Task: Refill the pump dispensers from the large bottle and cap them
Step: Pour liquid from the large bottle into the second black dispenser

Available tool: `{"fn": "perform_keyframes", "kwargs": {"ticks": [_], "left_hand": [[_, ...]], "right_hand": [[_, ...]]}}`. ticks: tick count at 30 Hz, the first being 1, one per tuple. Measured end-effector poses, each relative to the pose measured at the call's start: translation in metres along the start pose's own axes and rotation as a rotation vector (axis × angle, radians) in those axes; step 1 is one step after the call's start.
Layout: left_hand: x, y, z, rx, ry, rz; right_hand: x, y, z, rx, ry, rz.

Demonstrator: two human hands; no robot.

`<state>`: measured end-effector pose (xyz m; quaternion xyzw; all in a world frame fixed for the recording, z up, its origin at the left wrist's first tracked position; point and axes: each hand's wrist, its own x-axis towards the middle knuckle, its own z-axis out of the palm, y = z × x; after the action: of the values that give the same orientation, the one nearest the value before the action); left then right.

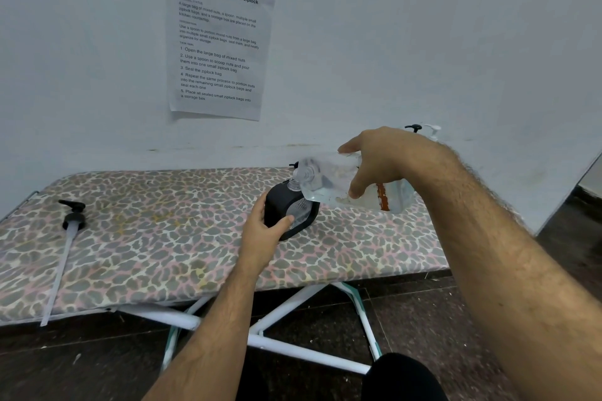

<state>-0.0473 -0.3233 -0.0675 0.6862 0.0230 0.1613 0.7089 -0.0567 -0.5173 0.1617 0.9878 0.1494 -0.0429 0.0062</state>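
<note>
A black square dispenser (282, 205) with a clear window stands uncapped on the leopard-print board (156, 238). My left hand (264, 229) grips its near side. My right hand (381, 159) holds the large clear bottle (329, 184) tipped nearly flat, its mouth over the dispenser's clear neck. A black pump head (73, 216) with a long clear tube lies at the board's left end. Behind my right wrist show the tops of a black pump (413, 128) and a white pump (435, 130); their bottles are hidden.
The board is a low ironing board on white crossed legs (277, 312), set against a pale wall with a printed sheet (218, 39). Dark tiled floor (97, 365) lies below. My dark-clothed knee (404, 378) is at the bottom edge.
</note>
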Motion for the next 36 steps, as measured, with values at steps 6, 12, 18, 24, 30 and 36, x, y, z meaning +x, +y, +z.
{"fn": "perform_keyframes", "kwargs": {"ticks": [6, 12, 18, 24, 30, 36], "left_hand": [[0.001, -0.001, 0.0, 0.002, -0.001, -0.003], [0.002, -0.003, -0.001, 0.012, -0.002, -0.006], [0.002, -0.003, 0.0, 0.015, -0.001, -0.001], [0.004, -0.006, -0.001, 0.03, -0.01, -0.004], [0.004, -0.006, -0.001, 0.025, -0.007, -0.007], [0.003, -0.005, -0.001, 0.014, -0.005, -0.01]], "right_hand": [[0.002, -0.001, -0.002, -0.007, -0.012, 0.007], [0.004, -0.002, -0.005, -0.01, -0.025, 0.013], [0.006, -0.003, -0.005, -0.001, -0.035, 0.025], [0.004, -0.007, -0.007, -0.016, -0.041, 0.024], [0.003, -0.009, -0.011, -0.005, -0.045, 0.031], [0.001, -0.011, -0.013, -0.002, -0.052, 0.026]]}}
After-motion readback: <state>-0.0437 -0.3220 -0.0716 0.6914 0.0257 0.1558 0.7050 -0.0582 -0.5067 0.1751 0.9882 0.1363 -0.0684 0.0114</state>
